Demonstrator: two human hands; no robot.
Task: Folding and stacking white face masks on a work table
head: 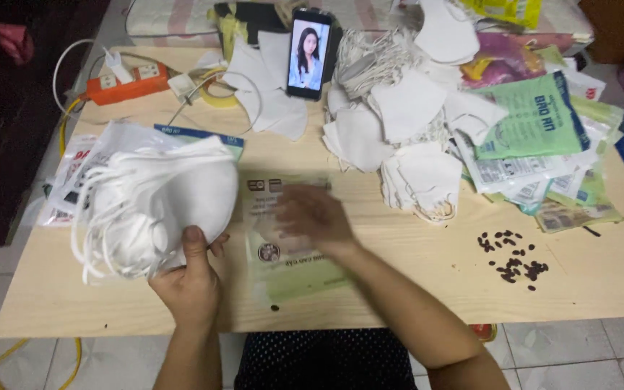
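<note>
Stack of white face masks (160,206), held upright over the left part of the wooden surface (413,289), ear loops hanging in a bundle on its left side. The left hand (191,282) grips the stack from below, its fingers (195,245) closed on the lower edge with the thumb pressed against the front mask. Just beside the stack, to its right, a clear plastic packet with a green printed panel (287,253) lies flat on the surface. The right hand (315,217) is over this packet and is blurred by motion; whether its fingers are open or closed on anything cannot be told.

Behind the stack, flat printed packets (74,173) lie at the left edge. Farther back stand an orange power strip (124,83) with a white plug, a roll of yellow tape (214,94) and a smartphone (308,54) propped upright with its screen lit. Loose white masks (399,115) are heaped right of the phone, with a smaller pile (427,180) nearer the front. Green and white packets (536,130) overlap at the far right. A scatter of small dark seeds (514,260) lies on the bare wood, well apart from both hands.
</note>
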